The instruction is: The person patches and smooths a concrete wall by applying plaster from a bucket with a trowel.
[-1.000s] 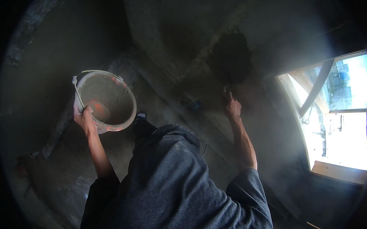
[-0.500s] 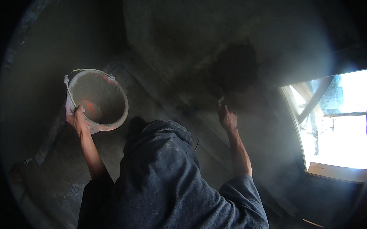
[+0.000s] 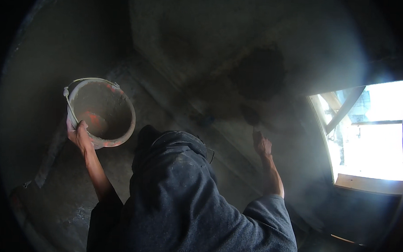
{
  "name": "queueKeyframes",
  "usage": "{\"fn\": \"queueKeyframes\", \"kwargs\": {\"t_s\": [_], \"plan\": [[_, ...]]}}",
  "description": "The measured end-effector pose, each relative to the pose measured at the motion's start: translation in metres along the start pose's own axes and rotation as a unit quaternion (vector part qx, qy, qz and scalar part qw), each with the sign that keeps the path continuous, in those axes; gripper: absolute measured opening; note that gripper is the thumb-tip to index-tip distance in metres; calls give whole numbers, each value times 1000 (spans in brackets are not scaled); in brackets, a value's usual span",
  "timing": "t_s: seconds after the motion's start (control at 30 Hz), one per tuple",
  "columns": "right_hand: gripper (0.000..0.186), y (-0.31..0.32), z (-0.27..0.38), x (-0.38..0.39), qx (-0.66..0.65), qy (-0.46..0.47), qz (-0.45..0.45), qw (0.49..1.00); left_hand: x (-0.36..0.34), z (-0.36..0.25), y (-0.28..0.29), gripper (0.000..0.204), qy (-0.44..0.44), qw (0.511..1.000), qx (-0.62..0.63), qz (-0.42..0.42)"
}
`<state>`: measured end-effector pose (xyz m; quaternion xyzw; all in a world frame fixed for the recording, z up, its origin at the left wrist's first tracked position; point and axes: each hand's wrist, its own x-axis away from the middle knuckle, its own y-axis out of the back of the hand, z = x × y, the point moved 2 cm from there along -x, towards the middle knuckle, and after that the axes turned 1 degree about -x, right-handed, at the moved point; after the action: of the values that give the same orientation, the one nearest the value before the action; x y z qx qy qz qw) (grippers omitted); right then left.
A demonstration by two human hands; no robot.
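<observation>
My left hand (image 3: 81, 136) grips the near left rim of a bucket (image 3: 131, 117), thumb over the edge. The bucket is smeared with grey mortar, with orange-red showing through, and its wire handle (image 3: 73, 82) rests against the left rim. A little grey mortar coats the inside; how much lies at the bottom is hard to tell. On the right, my right hand (image 3: 262, 144) is closed around the handle of a trowel (image 3: 250, 115), whose dark, leaf-shaped blade points away from me. Beyond the blade, a dark damp-looking patch (image 3: 258, 74) marks the grey surface.
A bright window opening (image 3: 374, 136) with a wooden sill board (image 3: 370, 184) lies at the right. A pale ledge or seam (image 3: 167, 98) runs diagonally across the dim grey surfaces. Low at the right is a thin light strip (image 3: 346, 240).
My right hand has drawn back toward me and slightly right, and the trowel blade now shows below the dark patch. The bucket in my left hand has shifted slightly left.
</observation>
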<state>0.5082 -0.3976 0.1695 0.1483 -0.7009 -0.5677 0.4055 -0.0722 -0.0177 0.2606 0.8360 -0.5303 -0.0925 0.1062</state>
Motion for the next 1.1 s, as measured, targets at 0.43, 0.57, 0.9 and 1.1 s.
{"fn": "queueKeyframes", "kwargs": {"t_s": [0.43, 0.57, 0.9, 1.1], "plan": [[41, 48, 88, -48, -75, 63, -184, 978, -24, 19, -3, 56, -4, 998, -7, 58], [38, 16, 68, -37, -4, 77, -34, 996, -17, 13, 1, 59, 9, 998, 27, 61], [33, 38, 102, -37, -89, 77, -217, 969, -27, 22, 1, 61, 12, 996, 49, 79], [37, 19, 103, -66, -319, 35, -300, 898, -19, 11, -10, 56, -6, 998, 10, 69]]}}
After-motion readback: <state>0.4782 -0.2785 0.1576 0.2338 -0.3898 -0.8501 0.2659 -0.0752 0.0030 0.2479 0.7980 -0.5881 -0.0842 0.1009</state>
